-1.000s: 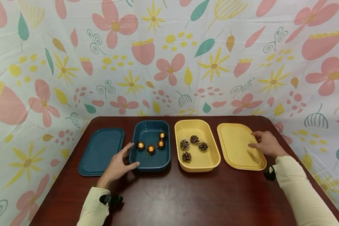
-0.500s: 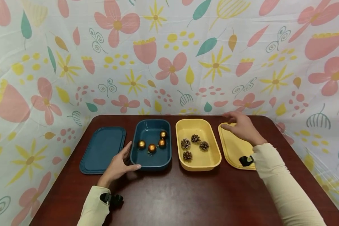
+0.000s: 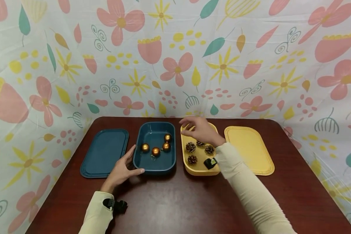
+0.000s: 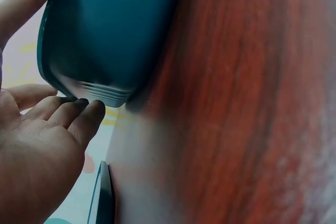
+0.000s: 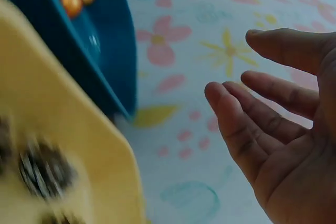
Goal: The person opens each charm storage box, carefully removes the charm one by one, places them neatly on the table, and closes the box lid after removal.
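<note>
My left hand (image 3: 121,170) touches the left front corner of the blue box (image 3: 161,166), thumb at the front rim and fingers along its left side. In the left wrist view, fingertips (image 4: 94,109) meet the ribbed end of the box. Several gold Christmas baubles (image 3: 155,151) lie inside it. Above the yellow box (image 3: 185,156) passes my right hand (image 3: 203,130), holding nothing, fingers loosely bent and pointing left. Several pine cones (image 3: 190,147) lie in that box, one partly hidden by the hand. The right wrist view has the hand (image 5: 283,124) with thumb and fingers apart.
A blue lid (image 3: 105,152) lies flat left of the blue box. A yellow lid (image 3: 250,149) lies right of the yellow box, partly covered by the right sleeve. All rest on a dark wooden table (image 3: 175,201) before a flowered cloth backdrop (image 3: 175,91).
My right hand has moved left from above the yellow lid to over the far part of the yellow box. The left hand has stayed at the blue box.
</note>
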The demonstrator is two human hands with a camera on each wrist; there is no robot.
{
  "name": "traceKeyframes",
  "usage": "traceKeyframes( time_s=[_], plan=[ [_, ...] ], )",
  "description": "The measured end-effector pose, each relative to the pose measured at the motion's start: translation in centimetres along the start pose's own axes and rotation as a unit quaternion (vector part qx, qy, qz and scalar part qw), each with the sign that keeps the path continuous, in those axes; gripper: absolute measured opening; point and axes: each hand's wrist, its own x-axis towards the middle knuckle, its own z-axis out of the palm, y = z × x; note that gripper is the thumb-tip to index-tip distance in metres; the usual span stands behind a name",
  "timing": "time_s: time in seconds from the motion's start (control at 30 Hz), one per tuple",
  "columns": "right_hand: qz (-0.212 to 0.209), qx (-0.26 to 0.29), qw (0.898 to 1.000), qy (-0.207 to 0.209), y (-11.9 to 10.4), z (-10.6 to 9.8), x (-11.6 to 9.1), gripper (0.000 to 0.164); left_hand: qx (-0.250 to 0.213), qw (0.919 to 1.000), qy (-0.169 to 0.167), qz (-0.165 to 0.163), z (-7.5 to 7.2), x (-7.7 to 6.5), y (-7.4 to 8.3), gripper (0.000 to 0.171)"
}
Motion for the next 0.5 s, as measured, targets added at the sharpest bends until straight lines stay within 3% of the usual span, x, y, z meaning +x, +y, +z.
traceKeyframes(
  time_s=[0.27, 0.5],
  plan=[
    [-0.002, 0.014, 0.998, -0.065, -1.3, 5.8, 3.0, 0.027, -0.010, 0.9999, 0.002, 0.004, -0.5, -0.1, -0.3, 0.101],
    [-0.001, -0.057, 0.989, -0.136, -1.8, 9.2, 4.7, 0.031, -0.034, 0.9994, -0.002, 0.000, 0.0, -0.4, -0.5, 0.100]
  ],
)
